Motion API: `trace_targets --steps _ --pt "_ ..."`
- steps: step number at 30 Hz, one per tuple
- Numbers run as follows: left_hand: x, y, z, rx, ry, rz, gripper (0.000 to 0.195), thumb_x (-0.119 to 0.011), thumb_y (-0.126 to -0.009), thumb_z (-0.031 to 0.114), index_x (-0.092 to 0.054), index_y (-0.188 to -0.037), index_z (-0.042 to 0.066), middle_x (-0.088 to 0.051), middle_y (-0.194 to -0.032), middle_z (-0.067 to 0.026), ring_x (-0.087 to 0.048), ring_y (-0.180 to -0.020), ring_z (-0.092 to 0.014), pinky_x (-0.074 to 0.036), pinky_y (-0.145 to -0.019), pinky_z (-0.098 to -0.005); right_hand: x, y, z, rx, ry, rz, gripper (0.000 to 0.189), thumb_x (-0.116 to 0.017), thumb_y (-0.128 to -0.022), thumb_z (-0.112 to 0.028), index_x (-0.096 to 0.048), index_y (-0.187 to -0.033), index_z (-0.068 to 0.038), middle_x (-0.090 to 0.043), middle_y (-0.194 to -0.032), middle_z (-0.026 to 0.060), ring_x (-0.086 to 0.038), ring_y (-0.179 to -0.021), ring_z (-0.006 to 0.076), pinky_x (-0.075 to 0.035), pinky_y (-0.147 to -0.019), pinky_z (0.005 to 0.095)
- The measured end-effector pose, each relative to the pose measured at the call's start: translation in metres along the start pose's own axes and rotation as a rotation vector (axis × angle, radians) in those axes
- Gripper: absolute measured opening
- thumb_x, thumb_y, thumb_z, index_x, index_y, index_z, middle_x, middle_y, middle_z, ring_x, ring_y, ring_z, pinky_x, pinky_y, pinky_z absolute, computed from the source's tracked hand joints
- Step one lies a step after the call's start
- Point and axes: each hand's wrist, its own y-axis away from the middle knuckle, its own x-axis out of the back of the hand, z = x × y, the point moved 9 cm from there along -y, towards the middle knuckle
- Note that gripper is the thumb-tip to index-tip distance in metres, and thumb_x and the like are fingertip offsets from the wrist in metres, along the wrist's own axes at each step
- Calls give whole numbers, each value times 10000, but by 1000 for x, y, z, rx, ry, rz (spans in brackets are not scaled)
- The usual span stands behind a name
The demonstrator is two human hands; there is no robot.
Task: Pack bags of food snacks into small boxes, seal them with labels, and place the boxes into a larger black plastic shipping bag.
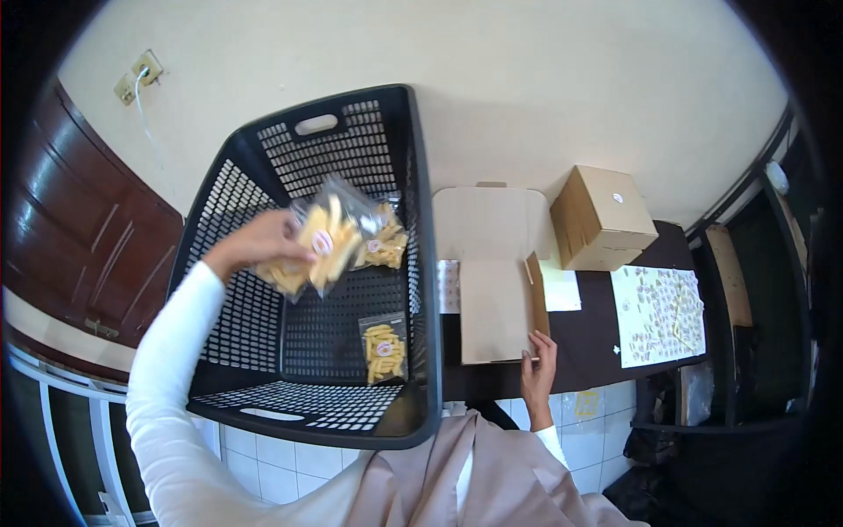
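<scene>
My left hand is over the black plastic basket. It grips a clear plastic bag of pale yellow snack sticks with a round sticker, slightly blurred by motion. More yellow sticks show just under that hand; whether they belong to a second bag, I cannot tell. Inside the basket, one bag of snack sticks leans by the far right corner, and another lies near the right wall. My right hand holds the near right corner of an unfolded cardboard box, whose right side wall stands up.
A closed cardboard box stands at the back of the dark table. A sheet of small stickers lies to its front right. White paper lies partly under the unfolded box. A dark shelf rack borders the right side.
</scene>
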Motion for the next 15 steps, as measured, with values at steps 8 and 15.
trace_targets --steps 8,15 --pt "18 46 216 -459 175 298 470 -830 -728 217 -612 -1060 -33 -686 -995 -97 -662 -874 -151 -527 -823 -298 22 -85 -53 110 -300 -139 343 -631 -870 -22 -580 -1210 -26 -533 -1231 132 -561 -1146 263 -466 -956 345" --pt "-98 -33 343 -712 -258 163 540 -859 -663 364 -597 -943 -17 -665 -822 -153 -672 -780 -233 -510 -685 -341 74 -156 -122 279 -1063 -256 693 -640 -916 -393 -320 -1414 -32 -487 -1302 96 -521 -1185 220 -419 -1007 363"
